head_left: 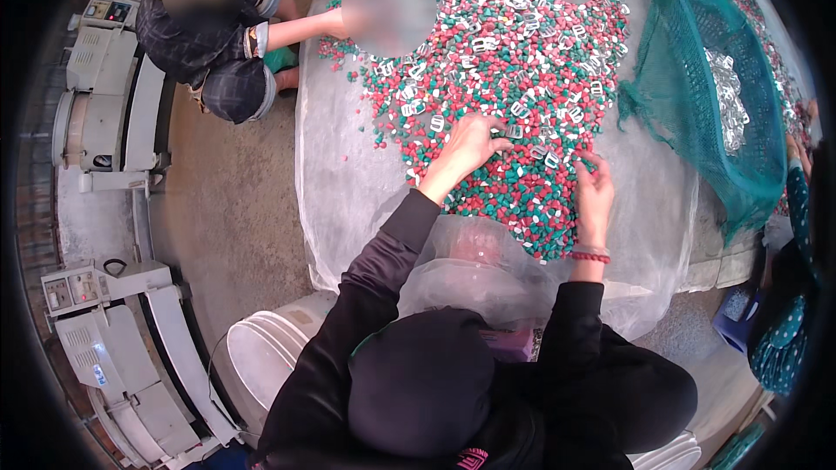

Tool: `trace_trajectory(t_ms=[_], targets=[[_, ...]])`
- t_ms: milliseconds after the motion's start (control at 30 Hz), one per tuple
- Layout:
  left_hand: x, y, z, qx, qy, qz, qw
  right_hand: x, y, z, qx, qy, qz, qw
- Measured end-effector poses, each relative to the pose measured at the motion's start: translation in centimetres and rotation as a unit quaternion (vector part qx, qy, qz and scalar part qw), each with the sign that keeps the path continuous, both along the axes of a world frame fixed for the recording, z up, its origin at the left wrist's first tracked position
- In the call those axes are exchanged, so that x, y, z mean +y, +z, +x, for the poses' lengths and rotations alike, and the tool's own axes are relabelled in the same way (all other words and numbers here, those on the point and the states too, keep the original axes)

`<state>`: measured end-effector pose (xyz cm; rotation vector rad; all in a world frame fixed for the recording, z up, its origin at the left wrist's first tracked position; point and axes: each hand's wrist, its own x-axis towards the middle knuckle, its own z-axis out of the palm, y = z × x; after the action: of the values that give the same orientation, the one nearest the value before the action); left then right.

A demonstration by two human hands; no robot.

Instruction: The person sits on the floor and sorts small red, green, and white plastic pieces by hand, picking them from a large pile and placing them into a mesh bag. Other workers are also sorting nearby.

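Red, green and white small pellets [514,200] lie in a broad heap on a pale plastic sheet [340,174]. Flat metal slide buckles are scattered through them. At the middle of the heap, my left hand [470,146] pinches a grey buckle [514,132] between thumb and fingers. Two pale buckles [545,156] lie between my hands, on the pellets. My right hand [594,196], with a red bead bracelet [589,254] at the wrist, hovers at the heap's right edge. Its fingers are curved and apart, with nothing visible in them.
Across the heap at left, another person [231,35] reaches in. A green mesh basket [688,43] of metal buckles stands at right under green netting [649,91]. White buckets [270,348] are below left, beside grey machines [113,357]. A person's dotted sleeve [784,344] shows far right.
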<state>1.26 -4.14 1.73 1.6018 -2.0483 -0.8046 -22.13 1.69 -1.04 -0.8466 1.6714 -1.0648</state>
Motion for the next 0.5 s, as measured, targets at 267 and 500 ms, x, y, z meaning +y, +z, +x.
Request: trace_trajectory(t_ms=[267, 500], targets=[[-0.3, -5.4, 3.2, -0.037, 0.068, 0.107, 0.991, -3.2, -3.8, 3.5, 0.326, 0.211, 0.017, 0.921], [0.6, -3.5, 3.5, 0.262, 0.126, 0.261, 0.921, -1.9, -3.7, 3.5, 0.119, 0.127, -0.054, 0.983]])
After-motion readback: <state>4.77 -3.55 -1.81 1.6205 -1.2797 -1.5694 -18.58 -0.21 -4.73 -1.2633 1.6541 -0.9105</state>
